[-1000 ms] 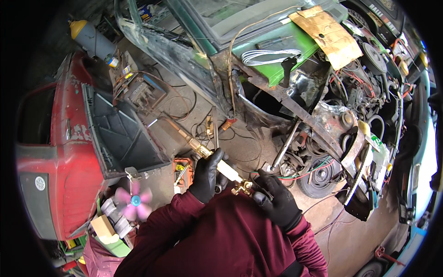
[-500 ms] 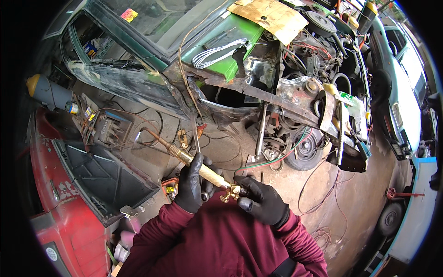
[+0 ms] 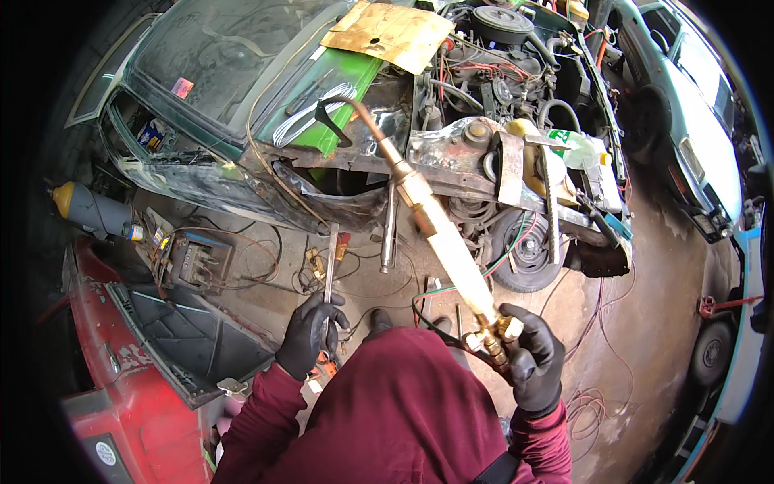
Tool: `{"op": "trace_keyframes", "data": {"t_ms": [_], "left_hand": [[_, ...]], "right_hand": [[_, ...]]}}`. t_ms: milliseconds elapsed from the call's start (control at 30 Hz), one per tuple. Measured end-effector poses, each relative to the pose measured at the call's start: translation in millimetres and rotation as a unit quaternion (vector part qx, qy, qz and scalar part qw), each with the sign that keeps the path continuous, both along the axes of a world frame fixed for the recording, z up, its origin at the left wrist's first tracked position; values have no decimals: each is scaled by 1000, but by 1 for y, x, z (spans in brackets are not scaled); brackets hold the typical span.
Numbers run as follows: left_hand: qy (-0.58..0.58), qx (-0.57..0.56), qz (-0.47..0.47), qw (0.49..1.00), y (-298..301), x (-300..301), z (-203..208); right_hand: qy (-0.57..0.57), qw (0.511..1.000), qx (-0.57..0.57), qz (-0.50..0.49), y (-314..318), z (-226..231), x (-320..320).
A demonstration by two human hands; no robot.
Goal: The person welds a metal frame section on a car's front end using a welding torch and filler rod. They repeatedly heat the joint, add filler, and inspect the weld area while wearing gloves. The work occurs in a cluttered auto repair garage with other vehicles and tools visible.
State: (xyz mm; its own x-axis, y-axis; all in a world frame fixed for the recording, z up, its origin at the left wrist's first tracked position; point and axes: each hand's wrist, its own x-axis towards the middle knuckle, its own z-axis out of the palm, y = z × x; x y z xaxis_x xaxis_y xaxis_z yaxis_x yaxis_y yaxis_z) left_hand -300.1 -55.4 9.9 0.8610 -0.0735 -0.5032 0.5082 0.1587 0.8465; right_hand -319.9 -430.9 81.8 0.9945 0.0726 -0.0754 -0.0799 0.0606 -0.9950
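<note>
Low at the right, the gloved right hand (image 3: 534, 367) is closed around the brass valve end of a long cutting torch (image 3: 439, 234), whose curved tip rises away from it toward the stripped green car (image 3: 242, 97). Across the maroon sleeves, the gloved left hand (image 3: 310, 335) grips a thin metal rod (image 3: 330, 262) upright, just above the concrete floor (image 3: 637, 298).
</note>
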Motion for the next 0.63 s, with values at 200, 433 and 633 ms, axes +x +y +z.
{"op": "trace_keyframes", "data": {"t_ms": [200, 433, 633], "left_hand": [[-81, 113, -22, 990, -49, 45, 42], [-279, 371, -150, 873, -54, 207, 21], [-375, 603, -228, 666, -32, 378, -64]], "right_hand": [[-23, 992, -38, -117, -70, -10, -19], [-43, 975, -61, -208, -93, -10, -33], [-83, 941, -28, -326, -76, -20, -36]]}}
